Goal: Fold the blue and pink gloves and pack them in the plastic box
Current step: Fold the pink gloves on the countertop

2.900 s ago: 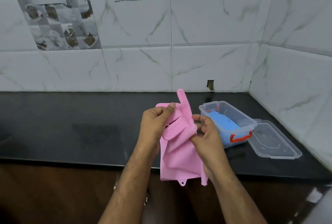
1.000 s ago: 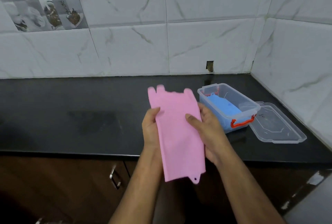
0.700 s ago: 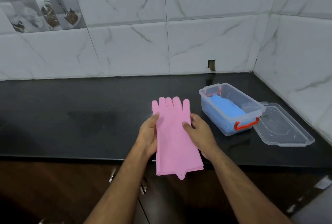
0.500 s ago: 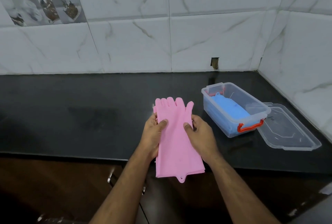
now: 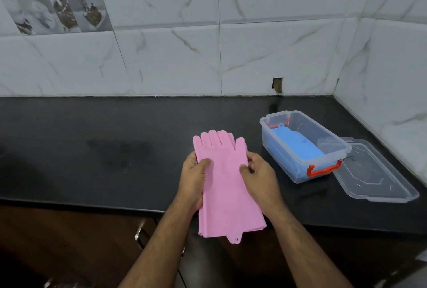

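Between the two hands, the pink gloves (image 5: pixel 225 186) are held flat, one stacked on the other, with the finger ends pointing away toward the wall and the cuff end hanging past the front edge of the counter (image 5: pixel 92 160). The long way of the gloves runs from near to far, so the next fold is judged to go across the middle, finger end brought to cuff end. The left side is pinched by the left hand (image 5: pixel 193 180), thumb on top. The right side is pinched the same way by the right hand (image 5: pixel 261 180). Both hands sit near the finger end, not at the cuff. Off to the right, the box (image 5: pixel 288 167) is seen open on the counter, with the blue gloves (image 5: pixel 298 145) already lying inside. The box is nearer to the right hand. The lid (image 5: pixel 374 176) is lying just beside the box, farther right.
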{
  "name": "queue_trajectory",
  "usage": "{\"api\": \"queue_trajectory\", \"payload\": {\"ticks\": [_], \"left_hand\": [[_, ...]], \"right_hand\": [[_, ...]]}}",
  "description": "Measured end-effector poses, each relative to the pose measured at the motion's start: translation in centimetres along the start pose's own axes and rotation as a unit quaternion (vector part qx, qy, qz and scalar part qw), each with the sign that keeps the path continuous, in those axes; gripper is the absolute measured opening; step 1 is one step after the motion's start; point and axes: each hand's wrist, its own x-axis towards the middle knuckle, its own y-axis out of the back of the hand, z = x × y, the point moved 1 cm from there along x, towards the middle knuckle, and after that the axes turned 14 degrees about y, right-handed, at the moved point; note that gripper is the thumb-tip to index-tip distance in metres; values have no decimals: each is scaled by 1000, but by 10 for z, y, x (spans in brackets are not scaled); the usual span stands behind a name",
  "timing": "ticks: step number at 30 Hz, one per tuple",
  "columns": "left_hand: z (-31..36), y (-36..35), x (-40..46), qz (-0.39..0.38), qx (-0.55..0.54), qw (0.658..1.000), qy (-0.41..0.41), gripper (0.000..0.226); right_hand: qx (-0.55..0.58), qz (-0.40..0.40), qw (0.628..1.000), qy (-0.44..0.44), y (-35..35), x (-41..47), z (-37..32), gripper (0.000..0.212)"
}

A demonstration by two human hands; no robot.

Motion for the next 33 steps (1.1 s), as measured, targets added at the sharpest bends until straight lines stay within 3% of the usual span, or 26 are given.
{"api": "queue_trajectory", "payload": {"ticks": [15, 19, 25, 29, 33], "left_hand": [[1, 3, 6, -30, 0, 999, 14, 48], [6, 7, 13, -59, -51, 996, 36, 36], [17, 21, 31, 41, 40, 996, -67, 34], [21, 18, 40, 56, 63, 994, -76, 53], [18, 11, 41, 37, 137, 979, -145, 54]], "right_hand": [[2, -1, 999, -37, 2, 0, -3, 32], [4, -3, 999, -44, 3, 2, -5, 32], [65, 53, 996, -35, 5, 0, 0, 21], [78, 79, 993, -34, 4, 6, 2, 17], [52, 82, 995, -11, 0, 18, 4, 25]]}}
